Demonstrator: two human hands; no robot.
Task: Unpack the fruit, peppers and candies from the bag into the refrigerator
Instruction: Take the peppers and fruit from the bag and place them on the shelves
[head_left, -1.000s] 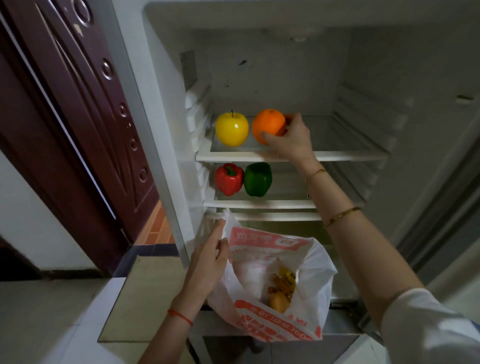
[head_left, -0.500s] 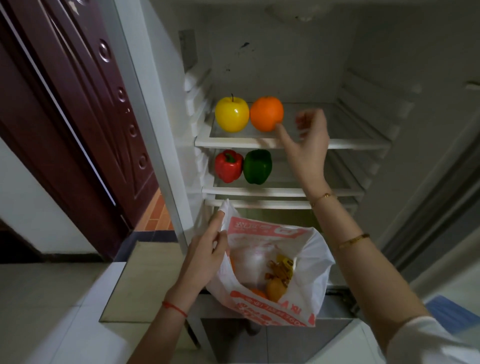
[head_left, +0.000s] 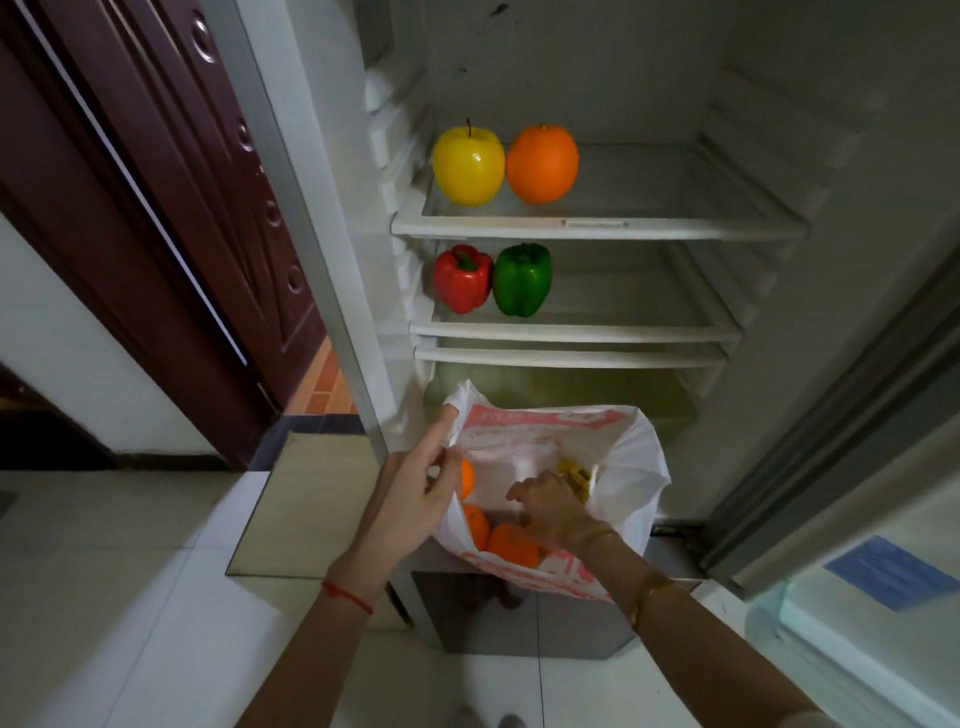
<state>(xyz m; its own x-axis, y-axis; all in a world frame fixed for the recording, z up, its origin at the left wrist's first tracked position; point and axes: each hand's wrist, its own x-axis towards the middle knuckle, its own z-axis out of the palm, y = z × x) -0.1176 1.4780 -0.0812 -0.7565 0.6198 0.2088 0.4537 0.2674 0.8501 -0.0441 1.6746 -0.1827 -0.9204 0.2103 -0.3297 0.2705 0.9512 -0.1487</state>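
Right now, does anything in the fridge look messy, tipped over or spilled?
Nothing stands out. The yellow apple and orange sit side by side on the top shelf, and the red pepper and green pepper stand upright just below. No spills show.

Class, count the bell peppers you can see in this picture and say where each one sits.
2. The glossy red bell pepper and the green bell pepper stand side by side on the second shelf, at its left. The bag might hide more.
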